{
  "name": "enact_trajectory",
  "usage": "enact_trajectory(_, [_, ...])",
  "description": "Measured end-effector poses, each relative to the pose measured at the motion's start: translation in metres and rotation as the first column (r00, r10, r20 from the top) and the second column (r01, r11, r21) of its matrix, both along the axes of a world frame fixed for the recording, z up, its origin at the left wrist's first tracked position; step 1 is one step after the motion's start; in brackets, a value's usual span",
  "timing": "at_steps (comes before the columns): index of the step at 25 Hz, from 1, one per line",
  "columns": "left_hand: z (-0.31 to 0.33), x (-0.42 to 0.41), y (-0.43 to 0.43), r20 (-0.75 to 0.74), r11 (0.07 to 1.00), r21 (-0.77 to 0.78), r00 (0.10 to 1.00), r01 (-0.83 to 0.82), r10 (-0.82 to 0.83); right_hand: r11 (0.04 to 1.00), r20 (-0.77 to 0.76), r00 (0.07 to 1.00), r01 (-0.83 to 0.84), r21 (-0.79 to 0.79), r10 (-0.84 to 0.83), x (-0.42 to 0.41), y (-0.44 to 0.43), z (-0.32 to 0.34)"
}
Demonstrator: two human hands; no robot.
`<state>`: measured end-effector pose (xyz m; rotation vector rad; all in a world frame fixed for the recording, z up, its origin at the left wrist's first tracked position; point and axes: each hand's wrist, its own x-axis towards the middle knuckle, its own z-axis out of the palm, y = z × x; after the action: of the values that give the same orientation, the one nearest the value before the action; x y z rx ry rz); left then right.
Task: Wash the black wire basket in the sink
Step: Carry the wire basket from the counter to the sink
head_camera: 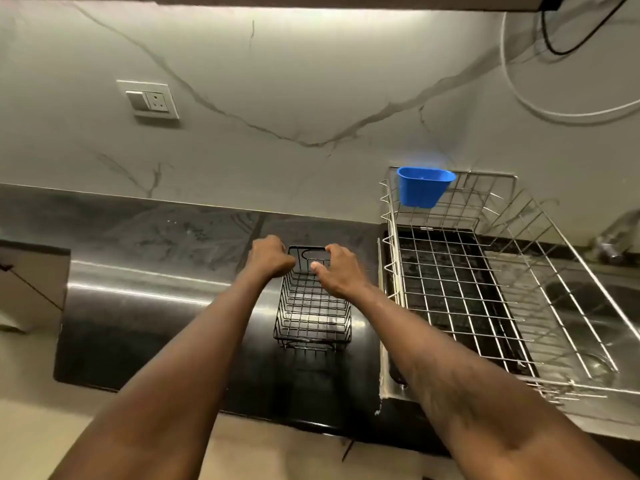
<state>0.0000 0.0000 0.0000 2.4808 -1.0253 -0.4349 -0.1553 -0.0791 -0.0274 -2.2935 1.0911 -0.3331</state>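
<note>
Black rectangular wire basket (312,306) on dark tabletop (173,306); my left hand (270,259) and right hand (337,271) grasp its far rim, fingers curled.

The basket (313,306) stands on the counter (104,341), just left of the rack (485,289). The left hand (268,258) holds its far left corner and the right hand (337,271) its far right. A tub (424,187) hangs on the rack's far left corner. The sink (620,299) lies under the rack's right side.

text: none legible | labels: none | numbers: none
</note>
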Motion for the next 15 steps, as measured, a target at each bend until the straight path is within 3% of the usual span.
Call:
enact_trajectory(5, [-0.044, 0.016, -0.004, -0.131, 0.983, 0.177, 0.991, 0.047, -0.024, 0.984, -0.14, 0.983, 0.138, 0.11, -0.122, 0.005, 0.001, -0.03])
enact_trajectory(8, [-0.057, 0.019, -0.002, -0.267, 0.985, 0.163, 0.964, 0.054, -0.009, 0.972, -0.086, 0.979, 0.195, 0.132, -0.185, 0.01, -0.001, -0.039])
enact_trajectory(12, [-0.066, 0.022, -0.006, -0.337, 0.983, 0.153, 0.941, 0.097, -0.04, 0.956, -0.009, 0.958, 0.287, 0.058, -0.287, 0.007, -0.004, -0.047])
enact_trajectory(15, [-0.065, 0.026, -0.006, -0.41, 0.994, 0.095, 0.912, 0.057, -0.013, 0.913, -0.06, 0.922, 0.387, 0.128, -0.382, 0.005, -0.008, -0.057])
